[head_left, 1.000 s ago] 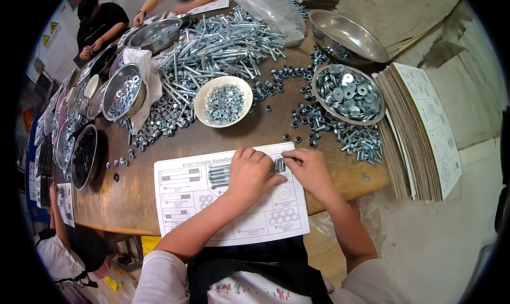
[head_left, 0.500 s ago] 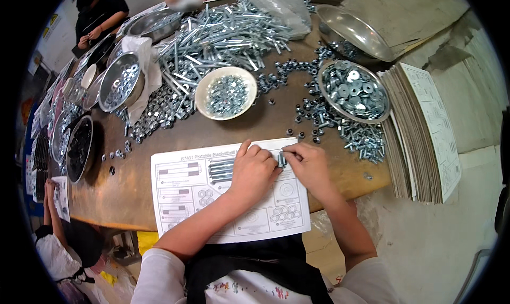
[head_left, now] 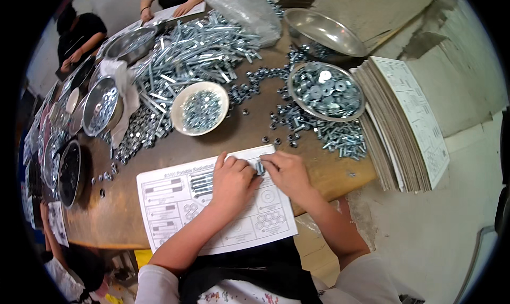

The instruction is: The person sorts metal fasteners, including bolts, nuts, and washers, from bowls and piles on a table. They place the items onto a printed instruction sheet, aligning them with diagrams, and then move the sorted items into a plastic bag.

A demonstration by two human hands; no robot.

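Note:
A printed sheet with drawings of hardware (head_left: 175,219) lies before me on the brown table. Several long silver bolts (head_left: 201,184) are lined up across its upper part. My left hand (head_left: 232,182) rests on the sheet beside them, fingers bent and closed, covering their right ends; whatever is under its fingers is hidden. With thumb and forefinger, my right hand (head_left: 288,176) pinches short silver bolts (head_left: 260,168) at the sheet's upper right. These lie between my two hands, near the left thumb.
Beyond the sheet stand a cream bowl of small hardware (head_left: 178,121) and a metal bowl of washers (head_left: 325,94). Loose long bolts (head_left: 196,49) form a big pile. Short bolts (head_left: 344,139) lie at right, near stacked cardboard (head_left: 390,129). Other people work at left and far side.
The whole view has shifted, so the table's contents sit further left. My right fingers remain at the short bolts, and my left hand stays over the long ones.

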